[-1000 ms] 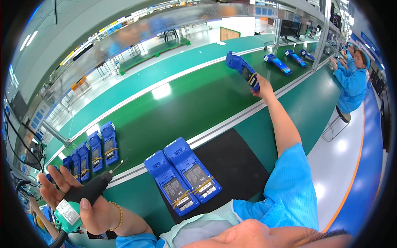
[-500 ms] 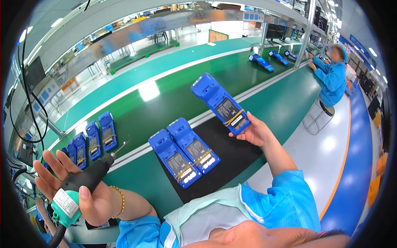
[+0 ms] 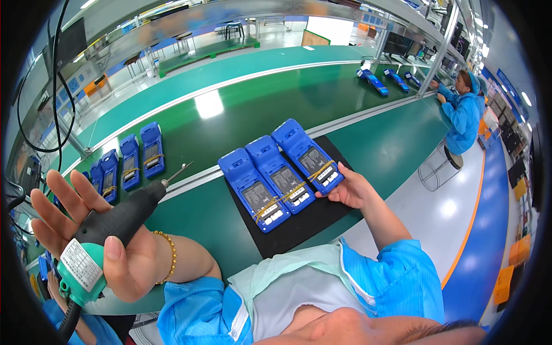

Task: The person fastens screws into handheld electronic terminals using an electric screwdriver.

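Observation:
My left hand (image 3: pixel 131 270) holds an electric screwdriver (image 3: pixel 118 227), black with a green end, across the palm. The thumb lies over it, the fingers are stretched out, and its thin bit points up and to the right. In my right hand (image 3: pixel 352 190) is the lower end of a blue handheld terminal (image 3: pixel 305 152), back up, a yellow rubber band round it. It lies at the right of a row on a black mat (image 3: pixel 270 241). Beside it are a middle blue terminal (image 3: pixel 280 172) and a left blue terminal (image 3: pixel 251 190), also back up and banded.
A green conveyor belt (image 3: pixel 230 135) runs beyond the metal rail. Several blue terminals (image 3: pixel 130 161) stand on it at left, and others (image 3: pixel 376 83) at far right. A co-worker (image 3: pixel 463 121) sits at right; another person's sleeve (image 3: pixel 98 328) shows at lower left. Black cables (image 3: pixel 56 98) hang at left.
My right hand has lowered its terminal from above the belt's near edge to the mat, beside the two others. The left hand still holds the screwdriver. The whole view has shifted slightly.

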The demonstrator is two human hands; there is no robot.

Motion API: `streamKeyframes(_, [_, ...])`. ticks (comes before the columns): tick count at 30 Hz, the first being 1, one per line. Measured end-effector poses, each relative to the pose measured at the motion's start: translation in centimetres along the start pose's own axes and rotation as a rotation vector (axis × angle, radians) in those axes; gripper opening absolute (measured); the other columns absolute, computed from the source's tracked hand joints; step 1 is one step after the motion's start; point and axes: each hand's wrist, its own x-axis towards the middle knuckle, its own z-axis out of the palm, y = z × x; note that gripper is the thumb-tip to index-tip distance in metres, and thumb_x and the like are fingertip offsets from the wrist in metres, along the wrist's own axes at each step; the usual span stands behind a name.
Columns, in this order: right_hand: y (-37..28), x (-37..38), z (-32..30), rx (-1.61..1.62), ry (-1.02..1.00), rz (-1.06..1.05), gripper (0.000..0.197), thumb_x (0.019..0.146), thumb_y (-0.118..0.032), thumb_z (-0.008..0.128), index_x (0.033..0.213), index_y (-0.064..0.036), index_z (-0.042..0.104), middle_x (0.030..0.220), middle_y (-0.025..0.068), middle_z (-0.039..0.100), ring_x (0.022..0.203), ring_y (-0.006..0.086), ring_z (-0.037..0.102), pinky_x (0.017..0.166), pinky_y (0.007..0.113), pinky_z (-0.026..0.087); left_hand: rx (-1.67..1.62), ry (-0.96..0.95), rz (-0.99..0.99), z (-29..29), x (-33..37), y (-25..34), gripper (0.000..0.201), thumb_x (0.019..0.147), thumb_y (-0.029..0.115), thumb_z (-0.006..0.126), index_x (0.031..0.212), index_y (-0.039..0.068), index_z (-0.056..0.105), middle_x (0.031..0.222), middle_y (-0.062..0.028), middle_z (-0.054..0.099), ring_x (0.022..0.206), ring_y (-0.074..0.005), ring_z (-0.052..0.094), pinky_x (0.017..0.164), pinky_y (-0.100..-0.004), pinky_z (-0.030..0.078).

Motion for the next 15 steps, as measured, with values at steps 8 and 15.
streamKeyframes(8, [-0.9, 1.3, 0.3, -0.400, 0.255, -0.024, 0.051, 0.103, -0.042, 0.032, 0.134, -0.0027, 0.044, 0.112, 0.0212, 0.064, 0.096, 0.0346, 0.068, 0.067, 0.036, 0.061, 0.011, 0.024, 0.017, -0.4, 0.2, 0.0, 0.071, 0.068, 0.002, 0.050, 0.138, -0.004, 0.037, 0.144, -0.0276, 0.035, 0.138, -0.0496, 0.026, 0.115, -0.0578, 0.019])
streamKeyframes(15, [-0.8, 0.6, 3.6, -1.975, 0.727, -0.364, 0.036, 0.090, -0.032, 0.061, 0.119, -0.0113, 0.061, 0.088, 0.0105, 0.063, 0.086, 0.0295, 0.065, 0.075, 0.040, 0.051, 0.012, 0.015, 0.015, -0.2, 0.1, -0.2, 0.071, 0.069, 0.002, 0.050, 0.138, -0.004, 0.038, 0.144, -0.0274, 0.035, 0.138, -0.0494, 0.026, 0.116, -0.0572, 0.019])
